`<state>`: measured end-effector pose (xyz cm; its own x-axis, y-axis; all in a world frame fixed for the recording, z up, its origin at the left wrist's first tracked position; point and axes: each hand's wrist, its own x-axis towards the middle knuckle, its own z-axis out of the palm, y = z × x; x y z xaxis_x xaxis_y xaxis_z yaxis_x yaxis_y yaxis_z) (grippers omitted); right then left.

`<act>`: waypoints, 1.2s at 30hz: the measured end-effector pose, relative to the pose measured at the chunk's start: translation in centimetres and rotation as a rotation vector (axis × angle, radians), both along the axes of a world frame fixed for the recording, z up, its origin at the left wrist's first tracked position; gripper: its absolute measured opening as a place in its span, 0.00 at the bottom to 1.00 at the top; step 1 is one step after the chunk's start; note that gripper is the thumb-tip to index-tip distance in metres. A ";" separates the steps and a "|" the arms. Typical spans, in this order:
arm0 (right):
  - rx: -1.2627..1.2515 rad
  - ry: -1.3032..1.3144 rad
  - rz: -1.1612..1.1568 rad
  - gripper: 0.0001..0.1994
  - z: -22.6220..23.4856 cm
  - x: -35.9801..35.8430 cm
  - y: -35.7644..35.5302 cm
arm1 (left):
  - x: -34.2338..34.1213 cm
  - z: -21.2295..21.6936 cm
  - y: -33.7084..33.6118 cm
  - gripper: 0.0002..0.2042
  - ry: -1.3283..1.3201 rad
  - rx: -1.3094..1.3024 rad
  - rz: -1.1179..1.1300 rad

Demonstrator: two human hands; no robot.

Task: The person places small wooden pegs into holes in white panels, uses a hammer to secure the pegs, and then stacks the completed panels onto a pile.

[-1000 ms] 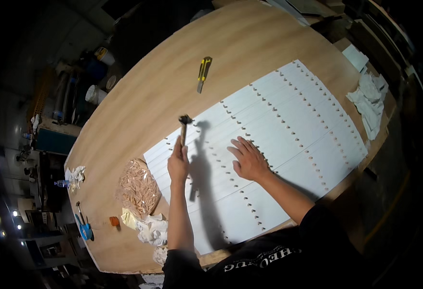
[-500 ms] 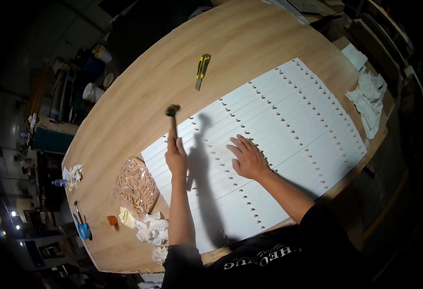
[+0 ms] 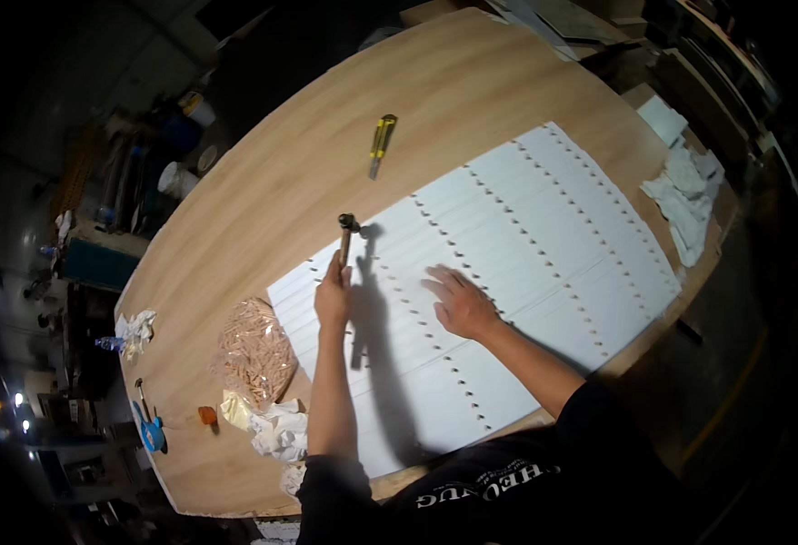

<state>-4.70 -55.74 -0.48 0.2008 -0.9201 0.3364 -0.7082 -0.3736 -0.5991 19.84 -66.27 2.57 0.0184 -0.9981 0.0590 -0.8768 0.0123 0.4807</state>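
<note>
My left hand (image 3: pixel 333 300) is wrapped round the wooden handle of a hammer (image 3: pixel 349 224), its dark head raised at the far left part of the white boards. My right hand (image 3: pixel 464 307) has its fingers spread, at or just over the boards beside a row of pegs; contact cannot be made out. White boards (image 3: pixel 544 313) lie side by side on the table, with several rows of short wooden dowels (image 3: pixel 531 242) sticking up from them. Left of the boards sits a clear plastic bag full of loose wooden dowels (image 3: pixel 255 350).
A yellow and black utility knife (image 3: pixel 383 145) lies beyond the boards on the wooden tabletop (image 3: pixel 281 191). Crumpled white paper (image 3: pixel 281 431) is near the bag, more cloth or paper (image 3: pixel 687 195) at the right edge. An orange object (image 3: pixel 207 415) and a blue-handled tool (image 3: pixel 151 431) lie left.
The hammer head has swung lower and to the right, toward the boards. My right hand has stayed near its place, fingers slightly blurred. The whole view has shifted a little.
</note>
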 end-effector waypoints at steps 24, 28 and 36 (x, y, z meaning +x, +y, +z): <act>0.277 0.456 0.092 0.54 1.4 -14.9 20.0 | -7.4 4.7 35.9 0.12 0.124 0.399 -0.037; 0.280 0.457 0.253 0.53 2.5 -16.5 18.0 | -10.8 5.0 36.9 0.11 0.283 0.371 -0.122; 0.355 0.421 0.407 0.54 2.8 -18.0 15.8 | -16.7 5.5 38.8 0.11 0.267 0.333 -0.158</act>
<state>-22.68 -39.89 2.27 0.6014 -0.7839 -0.1542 -0.7525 -0.4909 -0.4391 3.11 -27.43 8.11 -0.1650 -0.9537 -0.2514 -0.7214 -0.0572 0.6902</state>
